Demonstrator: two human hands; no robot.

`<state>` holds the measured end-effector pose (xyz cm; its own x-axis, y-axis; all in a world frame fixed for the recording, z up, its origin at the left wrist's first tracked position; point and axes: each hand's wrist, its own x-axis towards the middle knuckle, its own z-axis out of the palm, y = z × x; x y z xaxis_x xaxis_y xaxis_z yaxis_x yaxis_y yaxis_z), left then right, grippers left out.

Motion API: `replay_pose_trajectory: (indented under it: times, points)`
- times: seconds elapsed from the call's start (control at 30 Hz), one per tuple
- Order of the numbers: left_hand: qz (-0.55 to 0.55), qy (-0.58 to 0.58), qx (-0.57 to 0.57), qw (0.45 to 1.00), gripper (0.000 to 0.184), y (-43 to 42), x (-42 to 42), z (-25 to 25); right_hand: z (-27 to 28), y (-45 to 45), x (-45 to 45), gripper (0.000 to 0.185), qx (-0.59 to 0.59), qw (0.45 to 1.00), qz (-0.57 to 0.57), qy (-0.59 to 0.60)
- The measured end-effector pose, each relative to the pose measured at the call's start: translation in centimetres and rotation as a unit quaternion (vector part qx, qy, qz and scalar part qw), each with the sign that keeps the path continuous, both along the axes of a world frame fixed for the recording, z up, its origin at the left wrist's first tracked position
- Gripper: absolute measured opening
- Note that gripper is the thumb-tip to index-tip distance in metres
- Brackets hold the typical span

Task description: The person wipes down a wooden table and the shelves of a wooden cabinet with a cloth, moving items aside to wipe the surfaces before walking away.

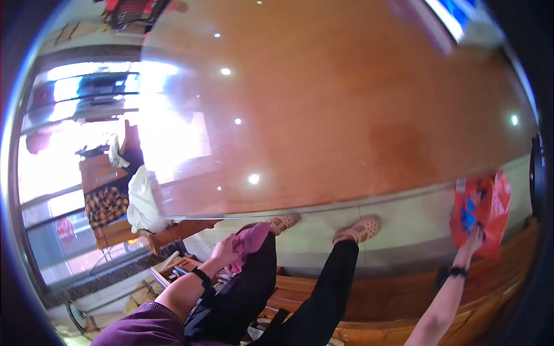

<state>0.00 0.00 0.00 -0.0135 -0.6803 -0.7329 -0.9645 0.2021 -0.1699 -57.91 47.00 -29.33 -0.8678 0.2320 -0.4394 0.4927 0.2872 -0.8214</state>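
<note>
Pink cloth [251,237] at lower centre of the frame, bunched, over the dark trousers [323,294]; its lower folds are hard to separate. Left hand [226,249] is closed on its near end, fingers curled, tips hidden in the fabric. Black wristband [202,279] on that arm, purple sleeve [141,328] cut off at the bottom edge.

Right hand [474,239] is at the red plastic bag [501,202], right of frame; fingers blurred against it, so can't tell how far open they are or what they hold. Something blue [468,216] shows in the bag, too unclear to identify.

Glossy brown worktop [323,115] fills the upper middle, its top cut off; glare washes out its left part. Two clogs [369,228] on the pale floor [404,222] just below its edge, the left one partly hidden. White bag [144,202] and checkered cloth [105,206] at left, contents of the bag not visible. Items under the left forearm: cluttered, unreadable. Frame corners dark.
</note>
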Motion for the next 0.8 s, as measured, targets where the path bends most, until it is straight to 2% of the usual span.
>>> replay_pose_trajectory:
  times: [0.03, 0.07, 0.1, 0.13, 0.17, 0.23, 0.27, 0.33, 0.4, 0.43, 0.5, 0.53, 0.6, 0.63, 0.7, 0.73, 0.77, 0.8]
  points:
    - [0.017, -0.005, -0.014, 1.0, 0.041, 1.4, 0.3, 0.6, -1.3, -2.1, -1.8, 0.039, -0.02, 1.0, 0.013, 0.006]
    - [0.034, -0.008, -0.027, 0.999, 0.041, 2.7, 0.4, 1.2, 1.5, -4.2, -0.1, 0.038, 0.044, 0.999, 0.006, 0.006]
    - [0.048, 0.03, -0.005, 0.998, 0.041, 0.7, 0.5, 4.6, 11.4, -5.2, -0.3, 0.038, 0.043, 0.996, -0.012, 0.072]
    - [0.06, 0.012, -0.004, 0.998, 0.041, 0.9, 1.3, 6.8, 15.7, -7.1, 1.9, 0.04, -0.007, 0.998, -0.038, 0.047]
    - [0.073, -0.017, -0.016, 0.997, 0.04, 1.0, 2.1, 10.5, 18.9, -10.0, 4.5, 0.038, -0.008, 0.997, -0.074, 0.018]
    - [0.068, 0.004, -0.013, 0.998, 0.04, 1.4, 3.2, 9.0, 23.0, -9.1, 4.7, 0.033, -0.045, 0.995, -0.087, 0.031]
    - [0.076, 0.014, -0.016, 0.997, 0.041, 1.5, 4.8, 9.4, 25.7, -9.6, 5.9, 0.036, -0.083, 0.991, -0.102, 0.021]
    - [0.085, 0.007, -0.018, 0.996, 0.041, 1.3, 6.5, 10.9, 33.7, -12.6, 9.1, 0.042, -0.08, 0.994, -0.076, 0.017]
    - [0.108, 0.017, -0.034, 0.993, 0.04, 0.8, 9.2, 11.7, 38.3, -12.0, 11.3, 0.049, -0.112, 0.992, -0.049, 0.012]
    - [0.111, 0.018, -0.037, 0.993, 0.039, 0.0, 9.6, 13.3, 41.3, -12.9, 12.1, 0.037, -0.105, 0.988, -0.095, 0.065]
    - [0.127, 0.016, -0.038, 0.991, 0.038, -1.4, 11.5, 13.5, 47.0, -14.2, 15.1, 0.033, -0.142, 0.983, -0.106, 0.046]
    - [0.117, 0.051, -0.046, 0.991, 0.036, -2.0, 13.2, 13.3, 50.3, -15.6, 17.3, 0.033, -0.143, 0.983, -0.097, 0.068]
    - [0.145, 0.082, -0.047, 0.985, 0.036, -3.7, 16.4, 13.5, 56.6, -19.1, 21.4, 0.021, -0.171, 0.972, -0.094, 0.131]
    - [0.161, 0.094, -0.051, 0.981, 0.035, -4.4, 17.8, 14.0, 58.2, -18.2, 22.2, 0.021, -0.17, 0.971, -0.078, 0.146]
    - [0.185, 0.12, -0.069, 0.973, 0.035, -5.8, 21.1, 14.8, 61.2, -14.7, 23.4, 0.015, -0.422, 0.896, 0.109, 0.087]
    - [0.199, 0.131, -0.075, 0.968, 0.035, -6.6, 22.4, 15.3, 64.4, -16.3, 24.8, 0.013, -0.475, 0.867, 0.134, 0.061]
    - [0.212, 0.142, -0.079, 0.964, 0.035, -7.2, 23.8, 15.8, 67.4, -17.7, 26.6, 0.013, -0.468, 0.869, 0.149, 0.063]
    - [0.234, 0.163, -0.081, 0.955, 0.035, -7.7, 25.0, 16.6, 71.6, -21.9, 29.9, 0.014, -0.386, 0.911, 0.08, 0.122]
